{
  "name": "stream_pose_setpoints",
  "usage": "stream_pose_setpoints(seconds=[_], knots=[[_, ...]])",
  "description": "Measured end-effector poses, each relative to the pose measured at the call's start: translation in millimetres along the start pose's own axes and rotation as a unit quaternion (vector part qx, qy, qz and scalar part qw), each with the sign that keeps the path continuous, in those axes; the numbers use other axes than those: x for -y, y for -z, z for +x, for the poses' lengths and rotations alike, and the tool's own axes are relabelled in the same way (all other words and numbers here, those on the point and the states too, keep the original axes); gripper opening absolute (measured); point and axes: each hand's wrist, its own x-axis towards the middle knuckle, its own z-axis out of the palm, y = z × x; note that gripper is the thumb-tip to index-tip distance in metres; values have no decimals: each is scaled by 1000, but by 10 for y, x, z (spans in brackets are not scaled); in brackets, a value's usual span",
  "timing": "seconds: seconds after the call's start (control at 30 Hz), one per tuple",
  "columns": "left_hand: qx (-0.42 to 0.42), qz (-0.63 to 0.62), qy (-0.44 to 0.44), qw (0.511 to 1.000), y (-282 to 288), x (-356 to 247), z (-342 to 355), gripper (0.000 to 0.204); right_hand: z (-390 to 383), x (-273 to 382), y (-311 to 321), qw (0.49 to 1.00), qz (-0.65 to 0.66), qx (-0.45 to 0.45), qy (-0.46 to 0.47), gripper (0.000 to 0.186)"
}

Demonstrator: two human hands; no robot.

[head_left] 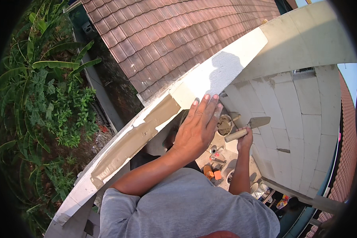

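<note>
A white lightweight block (252,41) with a damp grey patch lies along the top of the wall. My left hand (198,125) has its fingers stretched out, the tips at the block's near side; whether the palm bears on it is hidden. Wet grey-brown mortar (135,139) is spread along the wall top to the left, up to the block's end. Off to the right, my right hand (246,139) is closed round the pale handle of a trowel (260,121), its blade pointing up and right.
Below, a bucket of mortar (225,125) stands beside orange objects (211,172) and several tools. A tiled roof (158,43) borders the wall's far side, with green plants (63,103) down at the left. A pale block wall (293,131) rises at the right.
</note>
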Motion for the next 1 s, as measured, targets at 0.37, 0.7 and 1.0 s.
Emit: stream_pose_setpoints(seconds=[0.37, 0.7, 1.0], knots=[[-152, -219, 146, 953, -74, 595, -363, 86, -978, 1808, -1746, 944, -100, 162, 269, 32], [-212, -207, 133, 946, -278, 698, -76, 106, -1172, 2241, -2627, 830, -293, 294, 373, 37], [-238, -250, 145, 927, -472, 757, -65, 108, -1085, 2172, -2770, 780, -323, 328, 423, 40]])
